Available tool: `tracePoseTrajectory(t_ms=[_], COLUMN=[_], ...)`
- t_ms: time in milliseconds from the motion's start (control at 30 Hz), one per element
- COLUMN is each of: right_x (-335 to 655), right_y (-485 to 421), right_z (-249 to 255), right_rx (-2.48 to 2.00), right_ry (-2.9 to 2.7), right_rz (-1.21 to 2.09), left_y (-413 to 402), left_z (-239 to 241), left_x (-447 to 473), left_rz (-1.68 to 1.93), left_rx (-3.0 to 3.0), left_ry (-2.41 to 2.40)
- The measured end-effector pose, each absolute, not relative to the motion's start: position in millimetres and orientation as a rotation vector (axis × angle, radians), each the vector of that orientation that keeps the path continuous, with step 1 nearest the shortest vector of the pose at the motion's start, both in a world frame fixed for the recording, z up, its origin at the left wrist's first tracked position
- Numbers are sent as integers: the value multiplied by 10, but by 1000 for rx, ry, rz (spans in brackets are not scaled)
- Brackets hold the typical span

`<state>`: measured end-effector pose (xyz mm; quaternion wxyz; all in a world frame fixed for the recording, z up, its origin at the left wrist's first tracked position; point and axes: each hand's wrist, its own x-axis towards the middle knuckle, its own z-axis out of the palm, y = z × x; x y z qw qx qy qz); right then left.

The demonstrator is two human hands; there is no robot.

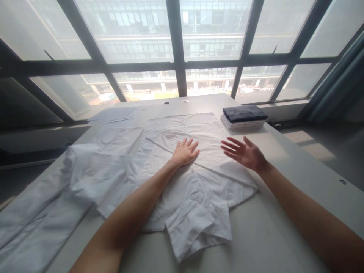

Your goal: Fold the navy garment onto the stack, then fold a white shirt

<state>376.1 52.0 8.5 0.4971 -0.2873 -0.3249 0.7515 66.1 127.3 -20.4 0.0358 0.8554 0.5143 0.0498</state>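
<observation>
A white button-up shirt (pixel 210 184) lies spread on the white table, its collar end toward me and its button line running away down the middle. Creases cross its body. My left hand (pixel 185 152) rests flat on the middle of the shirt, palm down with the fingers spread. Just over the shirt's right side, my right hand (pixel 243 153) hovers with its fingers stretched out and the palm turned inward. Neither hand grips anything.
More white garments (pixel 105 170) lie loosely along the left side of the table (pixel 301 212). A folded stack with a dark garment (pixel 245 113) on top sits at the back right. Large windows (pixel 210 34) stand behind the table, with a curtain (pixel 335 76) at right.
</observation>
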Motion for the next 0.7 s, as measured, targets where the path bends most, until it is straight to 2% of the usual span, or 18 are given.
tracePoseTrajectory(t_ms=[100, 233, 533, 633, 700], right_x=[3654, 3717, 4078, 4133, 4144], right_y=[474, 476, 471, 448, 444], right_z=[38, -23, 1, 11, 24], right_rx=[-759, -839, -793, -768, -758], right_ry=[-989, -1111, -1460, -1530, -1451], right_rz=[2009, 2074, 2495, 2510, 2382], left_y=[1271, 1270, 1264, 1263, 1264], left_z=[-204, -207, -200, -198, -201], left_x=[664, 665, 641, 645, 647], left_rz=[155, 152, 140, 149, 148], left_rx=[2626, 2624, 2668, 2657, 2659], left_ry=[1584, 1587, 1550, 1559, 1562])
